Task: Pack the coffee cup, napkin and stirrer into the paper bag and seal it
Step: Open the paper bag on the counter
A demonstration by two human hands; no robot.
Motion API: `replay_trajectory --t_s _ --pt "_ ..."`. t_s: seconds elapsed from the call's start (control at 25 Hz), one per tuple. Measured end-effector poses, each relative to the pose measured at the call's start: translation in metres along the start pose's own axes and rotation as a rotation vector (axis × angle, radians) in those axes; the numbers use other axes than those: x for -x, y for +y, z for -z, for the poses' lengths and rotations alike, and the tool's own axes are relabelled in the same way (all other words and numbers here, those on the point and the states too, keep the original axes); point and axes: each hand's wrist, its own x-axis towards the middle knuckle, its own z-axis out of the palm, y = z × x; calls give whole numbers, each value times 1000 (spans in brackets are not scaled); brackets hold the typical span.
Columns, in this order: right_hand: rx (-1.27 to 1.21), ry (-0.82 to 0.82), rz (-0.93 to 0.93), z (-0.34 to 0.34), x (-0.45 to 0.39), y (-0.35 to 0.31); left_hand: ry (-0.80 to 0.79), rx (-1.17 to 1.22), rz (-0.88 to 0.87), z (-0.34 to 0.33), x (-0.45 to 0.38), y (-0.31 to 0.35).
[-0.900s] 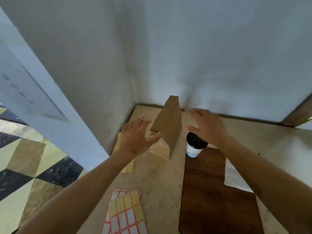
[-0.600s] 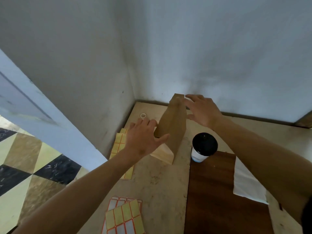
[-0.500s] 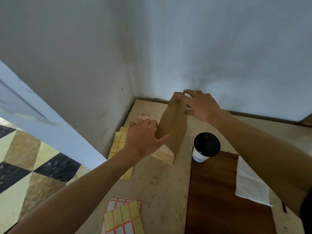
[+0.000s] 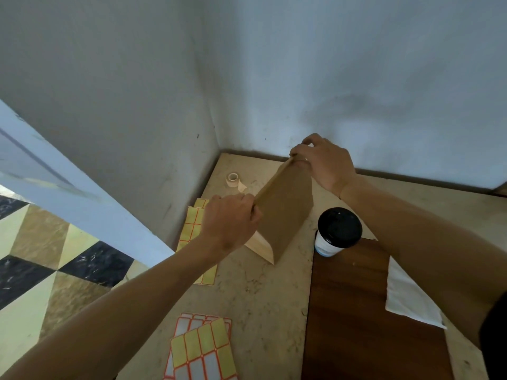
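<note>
Both hands, left (image 4: 230, 220) and right (image 4: 323, 163), pinch the bag's (image 4: 285, 212) top corners mid-frame; thin paper looks crumply, so grip edges gently.

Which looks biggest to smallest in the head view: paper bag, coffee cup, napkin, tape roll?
1. paper bag, standing, gripped at its top edge by both hands.
2. napkin, partly hidden by the right forearm and nearer the camera, so its lead over the cup is unsure.
3. coffee cup.
4. tape roll, clearly smallest, though farthest back.
</note>
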Motion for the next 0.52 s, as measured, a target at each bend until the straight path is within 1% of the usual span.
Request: replay_trajectory --t_s 0.28,0.4,0.52 --pt "-102 108 16 46 24 -29 194 -120 -55 51 29 -28" --pt "-203 145 2 66 46 -42 248 -155 -76 77 46 -35" --pt "-215 171 20 88 75 -56 263 -156 -111 100 72 -36"
